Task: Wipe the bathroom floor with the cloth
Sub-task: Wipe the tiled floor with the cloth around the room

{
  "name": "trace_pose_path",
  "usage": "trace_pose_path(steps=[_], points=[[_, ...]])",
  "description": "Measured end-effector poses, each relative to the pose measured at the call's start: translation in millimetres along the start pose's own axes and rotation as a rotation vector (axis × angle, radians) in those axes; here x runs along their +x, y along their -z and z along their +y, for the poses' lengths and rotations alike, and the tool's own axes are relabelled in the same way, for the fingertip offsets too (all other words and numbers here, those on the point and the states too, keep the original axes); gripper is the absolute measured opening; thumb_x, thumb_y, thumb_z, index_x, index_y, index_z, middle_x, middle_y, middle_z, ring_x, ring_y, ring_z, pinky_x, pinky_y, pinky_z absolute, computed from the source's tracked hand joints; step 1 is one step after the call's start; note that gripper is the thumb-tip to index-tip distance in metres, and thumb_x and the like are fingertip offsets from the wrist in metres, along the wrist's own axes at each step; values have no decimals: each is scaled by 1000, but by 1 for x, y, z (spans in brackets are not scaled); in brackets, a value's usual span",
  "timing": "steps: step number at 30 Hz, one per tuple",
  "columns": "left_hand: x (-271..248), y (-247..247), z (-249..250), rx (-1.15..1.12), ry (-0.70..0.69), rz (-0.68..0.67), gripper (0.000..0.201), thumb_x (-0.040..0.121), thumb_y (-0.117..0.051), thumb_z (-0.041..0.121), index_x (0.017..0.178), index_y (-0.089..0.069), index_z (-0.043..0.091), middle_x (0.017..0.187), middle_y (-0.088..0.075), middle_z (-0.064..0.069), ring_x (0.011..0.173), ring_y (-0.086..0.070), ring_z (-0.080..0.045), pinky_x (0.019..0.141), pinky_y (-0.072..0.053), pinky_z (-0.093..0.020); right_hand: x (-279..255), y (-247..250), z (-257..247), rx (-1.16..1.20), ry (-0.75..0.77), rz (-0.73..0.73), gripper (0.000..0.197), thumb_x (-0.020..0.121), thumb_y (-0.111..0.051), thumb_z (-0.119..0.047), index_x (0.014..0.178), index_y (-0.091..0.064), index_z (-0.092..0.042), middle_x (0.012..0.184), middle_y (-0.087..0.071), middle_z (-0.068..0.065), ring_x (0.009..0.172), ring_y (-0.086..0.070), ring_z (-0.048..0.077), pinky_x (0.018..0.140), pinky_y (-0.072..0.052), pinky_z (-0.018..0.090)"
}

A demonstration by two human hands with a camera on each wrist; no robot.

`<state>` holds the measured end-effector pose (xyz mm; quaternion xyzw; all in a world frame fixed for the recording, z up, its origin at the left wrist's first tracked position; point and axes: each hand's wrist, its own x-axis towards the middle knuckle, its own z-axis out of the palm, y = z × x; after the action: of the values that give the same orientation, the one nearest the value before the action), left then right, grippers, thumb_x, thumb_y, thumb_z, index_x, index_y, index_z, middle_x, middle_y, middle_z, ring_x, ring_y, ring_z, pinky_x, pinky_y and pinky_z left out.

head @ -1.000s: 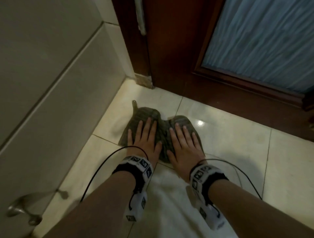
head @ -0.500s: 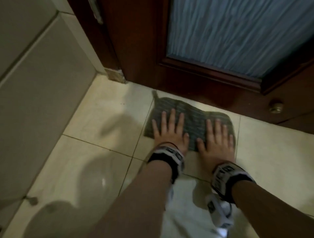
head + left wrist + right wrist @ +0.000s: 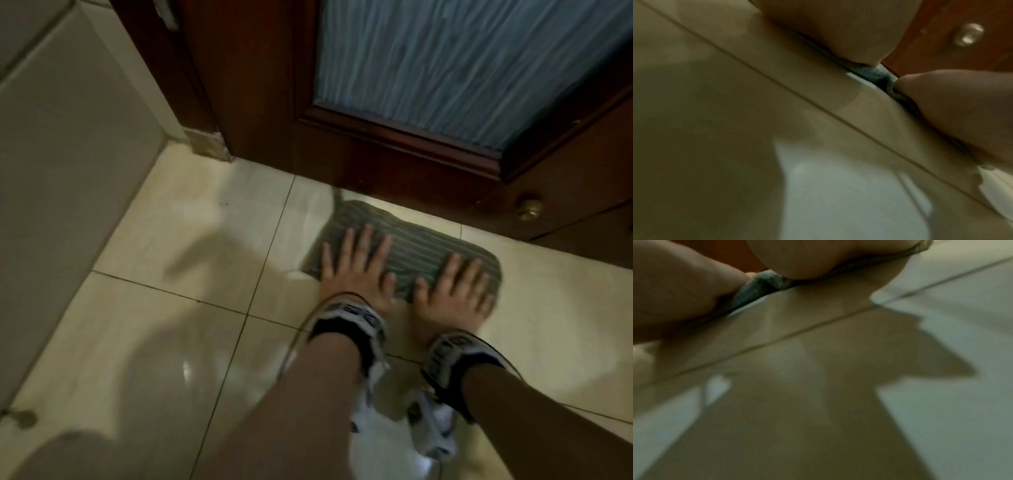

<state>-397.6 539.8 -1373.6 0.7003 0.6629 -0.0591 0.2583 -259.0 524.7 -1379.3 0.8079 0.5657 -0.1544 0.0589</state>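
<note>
A grey striped cloth (image 3: pixel 411 243) lies flat on the cream floor tiles (image 3: pixel 191 246), just in front of the door's bottom edge. My left hand (image 3: pixel 352 267) presses on the cloth's left half with its fingers straight and spread. On the right half my right hand (image 3: pixel 452 287) lies flat in the same way. Each wrist view shows a palm low over the tile with a bunched edge of the cloth (image 3: pixel 877 76) (image 3: pixel 760 283) under it. Both palms hide the near part of the cloth.
A dark wooden door (image 3: pixel 394 161) with a frosted blue pane (image 3: pixel 462 61) stands right behind the cloth. A round brass stopper (image 3: pixel 529 207) sits low at the right. A grey tiled wall (image 3: pixel 61 154) runs along the left. White fabric (image 3: pixel 404 442) lies under my forearms.
Both hands have slid the cloth to the right along the foot of the door, away from the left wall corner. The cloth has spread out flatter and wider.
</note>
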Motion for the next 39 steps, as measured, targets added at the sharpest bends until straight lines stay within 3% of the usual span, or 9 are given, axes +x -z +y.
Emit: trace_pose_path(steps=[5,9,13,16,20,23,27,32,39], points=[[-8,33,-115,1,232,125,61,100,-18,55,150,16,46,161,24,12,149,18,-16,116,15,-51,-9,-9,-106,-27,287,-99,76,98,-16,-58,153,20,-19,159,28,13,147,22,32,118,13,48],[-15,38,-147,11,226,172,62,99,-19,55,150,15,47,162,20,12,149,15,-17,119,11,-52,-16,-14,-132,4,354,-87,78,97,-18,-59,154,19,-20,159,28,12,147,24,30,119,14,47],[-29,20,-129,3,277,240,63,97,-16,55,153,12,43,164,14,7,151,10,-22,119,4,-56,-32,-15,-109,-31,438,-100,74,97,-12,-59,153,22,-24,159,30,7,147,23,27,119,12,46],[-83,-13,-109,-16,267,259,67,93,-17,56,157,-8,36,165,-6,-1,150,-10,-29,117,-5,-59,-76,-27,-68,-58,481,-129,72,96,-10,-58,151,25,-26,158,31,5,147,22,26,119,13,44],[-174,-60,-82,-33,313,143,66,96,-14,54,154,-26,25,161,-25,-11,142,-32,-37,110,-22,-64,-133,-48,-16,-113,517,-139,75,94,-26,-57,157,-12,-19,163,-6,12,147,-14,32,117,-7,45],[-198,-72,-75,-51,367,50,71,94,-5,57,152,-30,25,160,-26,-10,140,-35,-38,106,-26,-65,-149,-51,-7,-134,506,-190,73,96,-15,-58,156,-20,-16,162,-13,13,146,-18,33,116,-5,42],[-191,-64,-78,-98,374,57,70,94,-4,56,152,-29,26,161,-24,-10,142,-33,-37,106,-25,-67,-150,-47,-12,-143,511,-184,73,97,-11,-57,156,-22,-16,162,-16,15,145,-20,34,117,-3,43],[-156,-49,-93,-104,410,132,74,85,-31,54,154,-21,30,163,-19,-9,145,-27,-37,111,-15,-66,-136,-43,-37,-138,543,-158,70,99,-8,-53,154,-26,-14,160,-19,18,143,-23,36,116,-7,44],[-116,-24,-121,-176,506,247,69,87,-32,50,152,-33,25,161,-25,-9,145,-27,-34,112,-13,-62,-59,-33,-137,-257,933,-129,72,93,-26,-47,156,-14,-16,162,-8,14,147,-12,33,118,-3,44]])
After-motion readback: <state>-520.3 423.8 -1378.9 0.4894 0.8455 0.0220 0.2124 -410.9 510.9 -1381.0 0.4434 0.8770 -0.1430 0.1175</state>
